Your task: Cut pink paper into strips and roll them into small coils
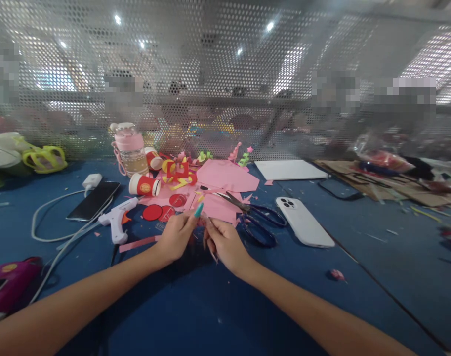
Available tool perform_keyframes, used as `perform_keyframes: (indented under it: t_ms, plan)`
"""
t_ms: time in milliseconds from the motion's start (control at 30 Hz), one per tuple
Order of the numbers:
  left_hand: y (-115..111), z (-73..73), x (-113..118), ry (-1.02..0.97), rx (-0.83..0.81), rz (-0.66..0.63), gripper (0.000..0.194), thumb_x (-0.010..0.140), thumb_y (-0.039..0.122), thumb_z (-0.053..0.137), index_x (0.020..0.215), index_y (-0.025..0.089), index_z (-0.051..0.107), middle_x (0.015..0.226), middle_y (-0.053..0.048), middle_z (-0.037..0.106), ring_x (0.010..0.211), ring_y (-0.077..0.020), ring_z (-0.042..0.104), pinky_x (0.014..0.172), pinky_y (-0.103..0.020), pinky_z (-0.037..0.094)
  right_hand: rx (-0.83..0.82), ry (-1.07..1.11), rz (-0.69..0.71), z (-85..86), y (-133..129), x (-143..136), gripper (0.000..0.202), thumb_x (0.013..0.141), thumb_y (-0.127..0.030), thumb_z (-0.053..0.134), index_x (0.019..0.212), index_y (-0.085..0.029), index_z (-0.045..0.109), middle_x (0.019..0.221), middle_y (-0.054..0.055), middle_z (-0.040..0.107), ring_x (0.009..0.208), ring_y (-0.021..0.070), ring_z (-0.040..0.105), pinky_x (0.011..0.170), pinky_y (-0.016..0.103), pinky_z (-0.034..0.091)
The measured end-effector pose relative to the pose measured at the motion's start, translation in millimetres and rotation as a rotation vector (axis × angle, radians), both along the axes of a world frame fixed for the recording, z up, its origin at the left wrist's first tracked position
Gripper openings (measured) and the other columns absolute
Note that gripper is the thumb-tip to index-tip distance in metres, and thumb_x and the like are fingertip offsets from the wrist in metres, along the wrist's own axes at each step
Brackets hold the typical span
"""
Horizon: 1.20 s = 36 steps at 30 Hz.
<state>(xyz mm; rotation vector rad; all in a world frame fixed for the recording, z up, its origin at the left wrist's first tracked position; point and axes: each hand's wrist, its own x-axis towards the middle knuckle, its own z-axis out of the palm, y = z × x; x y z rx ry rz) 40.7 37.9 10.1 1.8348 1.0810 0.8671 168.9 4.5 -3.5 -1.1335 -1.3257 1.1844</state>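
Both hands — left hand (177, 236) and right hand (225, 243) — are pinched together on a small pink paper scrap (204, 221) above the blue table (218, 306). A pink-lidded bottle (131, 148) is seen behind, contents unclear. Scissors (253, 215), a white phone (304, 221) and a glue gun (116, 217) are ranged around — nothing blocks the hands.

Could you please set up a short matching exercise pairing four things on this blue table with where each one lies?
Things:
1. scissors
2. glue gun
3. white phone
4. pink bottle

Places:
A. far back, by the mesh screen
B. left of the hands, near the white cable
C. farthest right of the four, face down
D. just right of the hands, blades on pink paper

Pairs: 1-D, 2-B, 3-C, 4-A
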Motion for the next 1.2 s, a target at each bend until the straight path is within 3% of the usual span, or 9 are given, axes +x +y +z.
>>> perform_keyframes:
  t_ms: [100, 367, 733, 1000, 1200]
  plan:
    - [1.0, 4.6, -1.6, 0.091, 0.023, -0.027, 0.038, 0.088, 0.041, 0.024, 0.064, 0.018, 0.045, 0.048, 0.002, 0.048, 0.045, -0.0122, 0.047, 0.046, -0.022, 0.033, -0.009, 0.015, 0.009, -0.2, 0.7, 1.2, 0.054, 0.072, -0.071, 0.042, 0.055, -0.02, 0.042, 0.031, -0.009, 0.036, 0.023, 0.0054, 0.029, 0.026, 0.018, 0.022]
    - [-2.4, 8.0, 2.8, 0.145, 0.189, 0.034, 0.027, 0.08, 0.033, 0.035, 0.056, 0.02, 0.034, 0.05, 0.006, 0.035, 0.047, -0.0094, 0.035, 0.048, -0.022, 0.025, -0.017, 0.07, 0.048, -0.9, -1.7, -1.4, 0.054, 0.072, -0.071, 0.042, 0.055, -0.02, 0.042, 0.032, -0.009, 0.036, 0.023, 0.0044, 0.028, 0.025, 0.017, 0.022]
    - [-9.7, 7.3, 4.0, 0.092, 0.229, 0.094, 0.028, 0.081, 0.032, 0.039, 0.058, 0.018, 0.041, 0.05, 0.005, 0.04, 0.048, -0.0085, 0.039, 0.048, -0.02, 0.03, -0.001, 0.017, 0.028, 3.2, -8.8, -4.6, 0.057, 0.074, -0.072, 0.038, 0.053, -0.019, 0.044, 0.033, -0.007, 0.037, 0.025, 0.0053, 0.03, 0.027, 0.018, 0.023]
    - [-2.5, 21.2, 0.8, 0.411, 0.323, 0.049, 0.024, 0.087, 0.022, 0.034, 0.067, 0.018, 0.047, 0.054, 0.002, 0.049, 0.049, -0.0122, 0.047, 0.051, -0.022, 0.033, 0.047, -0.014, -0.014, 0.2, -2.8, -1.0, 0.057, 0.073, -0.073, 0.039, 0.053, -0.02, 0.041, 0.034, -0.007, 0.037, 0.027, 0.0061, 0.031, 0.028, 0.019, 0.022]
    - [-5.1, 24.1, 3.8, 0.382, 0.316, 0.029, 0.026, 0.084, 0.016, 0.038, 0.058, 0.019, 0.037, 0.048, 0.005, 0.04, 0.045, -0.0098, 0.039, 0.047, -0.022, 0.027, 0.026, 0.013, -0.002, 2.1, -5.7, -2.3, 0.055, 0.074, -0.072, 0.04, 0.054, -0.02, 0.042, 0.034, -0.008, 0.036, 0.026, 0.006, 0.03, 0.028, 0.019, 0.021]
